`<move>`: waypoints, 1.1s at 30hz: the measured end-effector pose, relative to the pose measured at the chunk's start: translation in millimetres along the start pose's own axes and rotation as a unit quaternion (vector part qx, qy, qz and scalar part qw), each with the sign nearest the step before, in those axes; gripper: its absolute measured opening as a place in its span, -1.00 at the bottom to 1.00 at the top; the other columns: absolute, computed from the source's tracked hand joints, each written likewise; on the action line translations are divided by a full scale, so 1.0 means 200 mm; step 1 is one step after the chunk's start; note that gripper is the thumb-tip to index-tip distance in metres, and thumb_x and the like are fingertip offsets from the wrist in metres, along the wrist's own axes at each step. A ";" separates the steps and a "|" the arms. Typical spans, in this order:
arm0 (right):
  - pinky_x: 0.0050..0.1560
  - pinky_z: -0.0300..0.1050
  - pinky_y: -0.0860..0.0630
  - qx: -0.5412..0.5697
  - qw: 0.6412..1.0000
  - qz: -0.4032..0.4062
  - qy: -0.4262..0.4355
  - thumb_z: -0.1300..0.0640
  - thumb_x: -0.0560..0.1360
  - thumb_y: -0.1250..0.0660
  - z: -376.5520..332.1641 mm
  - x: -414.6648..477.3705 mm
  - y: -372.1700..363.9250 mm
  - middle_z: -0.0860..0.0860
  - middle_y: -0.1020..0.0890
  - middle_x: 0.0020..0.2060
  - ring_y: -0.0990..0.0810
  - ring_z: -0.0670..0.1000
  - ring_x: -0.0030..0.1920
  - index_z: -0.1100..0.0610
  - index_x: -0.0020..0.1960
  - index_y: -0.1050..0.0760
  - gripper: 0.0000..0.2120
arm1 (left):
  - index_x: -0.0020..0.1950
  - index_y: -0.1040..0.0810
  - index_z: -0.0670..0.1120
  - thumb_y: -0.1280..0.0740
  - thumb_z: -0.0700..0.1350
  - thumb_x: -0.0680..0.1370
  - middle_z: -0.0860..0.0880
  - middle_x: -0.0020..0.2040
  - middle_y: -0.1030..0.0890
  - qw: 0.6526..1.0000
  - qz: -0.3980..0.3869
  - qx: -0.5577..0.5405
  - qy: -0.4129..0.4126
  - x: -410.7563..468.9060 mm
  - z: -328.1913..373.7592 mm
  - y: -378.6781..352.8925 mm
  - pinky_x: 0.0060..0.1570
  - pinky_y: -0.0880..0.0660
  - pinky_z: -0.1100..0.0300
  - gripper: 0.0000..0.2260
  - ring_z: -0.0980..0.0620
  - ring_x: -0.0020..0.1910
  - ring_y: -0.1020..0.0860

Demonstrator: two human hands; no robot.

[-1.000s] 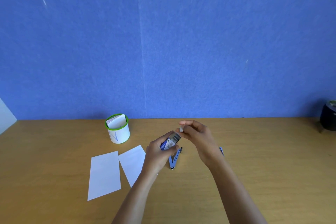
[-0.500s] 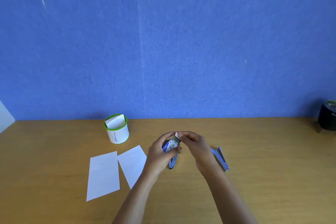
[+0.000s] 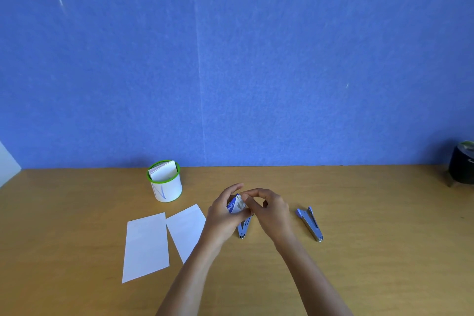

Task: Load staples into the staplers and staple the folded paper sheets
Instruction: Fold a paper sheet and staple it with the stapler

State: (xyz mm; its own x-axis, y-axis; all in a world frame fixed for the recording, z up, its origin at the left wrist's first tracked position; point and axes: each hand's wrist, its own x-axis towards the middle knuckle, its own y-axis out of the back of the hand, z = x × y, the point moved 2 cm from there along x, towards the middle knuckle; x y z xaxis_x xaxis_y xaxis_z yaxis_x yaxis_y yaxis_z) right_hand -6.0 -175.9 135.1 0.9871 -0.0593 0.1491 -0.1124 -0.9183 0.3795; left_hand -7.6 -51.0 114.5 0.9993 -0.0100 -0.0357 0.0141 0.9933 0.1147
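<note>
My left hand (image 3: 225, 213) grips the staple box (image 3: 236, 206); my right hand's fingertips (image 3: 247, 199) pinch at its open end. The nearer open stapler (image 3: 243, 229) lies at six o'clock, its long axis running toward me.

Blue staplers (image 3: 310, 224), white green-rimmed cup (image 3: 168, 188)

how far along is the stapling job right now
Done: both staplers lie opened on the desk. In hand: left hand holds the staple box; right hand picks at its opening. Left: loading both and stapling both folded sheets.
</note>
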 end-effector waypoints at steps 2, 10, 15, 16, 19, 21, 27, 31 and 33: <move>-0.20 -0.56 -0.34 -0.051 0.998 -0.014 0.024 0.04 0.51 -0.35 0.00 0.00 0.00 -0.18 -0.59 -0.11 -0.52 -0.29 -0.16 -0.03 -0.02 -0.65 -0.89 | 0.27 -0.46 0.17 -0.48 -0.21 0.38 0.05 0.05 -0.63 1.000 -0.009 -0.013 0.004 0.00 -0.01 0.00 -0.06 -0.52 0.32 -0.47 0.15 0.01 -0.62; 0.12 -0.27 -0.28 -0.253 0.953 -0.152 0.068 -0.21 0.38 -0.40 -0.02 0.01 0.03 -0.14 -0.44 0.18 -0.30 -0.09 0.15 -0.14 0.35 -0.40 -0.44 | 0.45 -0.12 0.28 -0.54 -0.29 0.23 -0.07 0.07 -0.59 0.987 -0.160 -0.031 0.012 0.00 -0.04 0.02 -0.04 -0.59 0.13 -0.02 0.11 -0.05 -0.62; 0.14 -0.30 -0.26 -0.300 0.937 -0.144 0.105 -0.13 0.42 -0.40 0.02 0.00 0.03 -0.10 -0.46 0.21 -0.33 -0.05 0.14 -0.09 0.36 -0.40 -0.46 | 0.44 -0.06 0.32 -0.56 -0.33 0.24 -0.08 0.16 -0.59 0.982 -0.180 -0.048 0.035 0.00 -0.08 0.04 0.07 -0.57 0.08 0.04 0.05 0.07 -0.62; 0.11 -0.31 -0.26 -0.298 0.940 -0.127 0.107 -0.13 0.41 -0.41 0.03 0.00 0.02 -0.10 -0.47 0.19 -0.34 -0.05 0.13 -0.09 0.35 -0.41 -0.46 | 0.44 -0.07 0.30 -0.55 -0.35 0.25 -0.09 0.17 -0.59 0.983 -0.175 -0.048 0.036 0.00 -0.09 0.04 0.09 -0.57 0.06 0.02 0.04 0.07 -0.62; 0.02 -0.35 -0.25 -0.259 0.959 -0.058 0.095 -0.09 0.36 -0.47 0.07 0.01 0.01 -0.09 -0.50 0.13 -0.38 -0.06 0.13 -0.04 0.30 -0.45 -0.46 | 0.43 -0.13 0.23 -0.50 -0.37 0.33 -0.07 0.23 -0.54 0.987 -0.152 -0.036 0.032 0.01 -0.10 0.02 0.06 -0.58 0.07 -0.11 0.01 0.09 -0.60; -0.02 -0.35 -0.25 -0.219 0.973 -0.008 0.074 -0.08 0.33 -0.50 0.10 0.03 0.01 -0.08 -0.50 0.10 -0.41 -0.06 0.13 -0.01 0.25 -0.48 -0.47 | 0.40 -0.21 0.21 -0.47 -0.29 0.40 -0.01 0.16 -0.57 0.992 -0.125 -0.018 0.024 0.02 -0.11 0.02 0.00 -0.57 0.25 -0.26 0.06 0.10 -0.58; 0.08 -0.20 -0.36 -0.190 0.972 0.140 0.004 -0.11 0.35 -0.49 0.22 0.16 0.09 0.01 -0.55 0.12 -0.46 0.04 0.14 0.10 0.25 -0.50 -0.45 | 0.31 -0.44 0.01 -0.38 -0.21 0.51 0.13 0.00 -0.60 0.997 -0.031 0.075 -0.002 0.07 -0.18 -0.01 -0.04 -0.45 0.41 -0.61 0.09 0.03 -0.56; 0.16 -0.04 -0.42 -0.243 0.951 0.173 -0.084 -0.18 0.39 -0.42 0.37 0.27 0.17 0.06 -0.52 0.19 -0.44 0.10 0.17 0.10 0.30 -0.46 -0.42 | 0.24 -0.52 -0.03 -0.39 -0.15 0.50 0.03 0.01 -0.60 0.988 0.032 0.148 0.002 0.12 -0.24 -0.03 -0.01 -0.43 0.31 -0.68 0.05 0.03 -0.55; 0.18 -0.01 -0.39 -0.275 0.938 0.173 -0.117 -0.19 0.40 -0.40 0.45 0.32 0.19 0.09 -0.51 0.20 -0.42 0.13 0.20 0.11 0.31 -0.45 -0.41 | 0.25 -0.52 -0.05 -0.40 -0.12 0.49 0.02 0.02 -0.59 0.982 0.043 0.181 0.009 0.15 -0.27 -0.04 -0.04 -0.43 0.30 -0.67 0.07 0.02 -0.55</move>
State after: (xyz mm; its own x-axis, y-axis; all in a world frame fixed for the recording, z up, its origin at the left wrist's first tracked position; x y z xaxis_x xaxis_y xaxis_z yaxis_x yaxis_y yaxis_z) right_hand 62.6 -249.9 77.7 0.8717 -0.4593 0.1707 -0.4093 -0.4909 0.7691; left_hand 20.4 -53.5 58.4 0.9966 0.0779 -0.0285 -0.0559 0.8841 0.4639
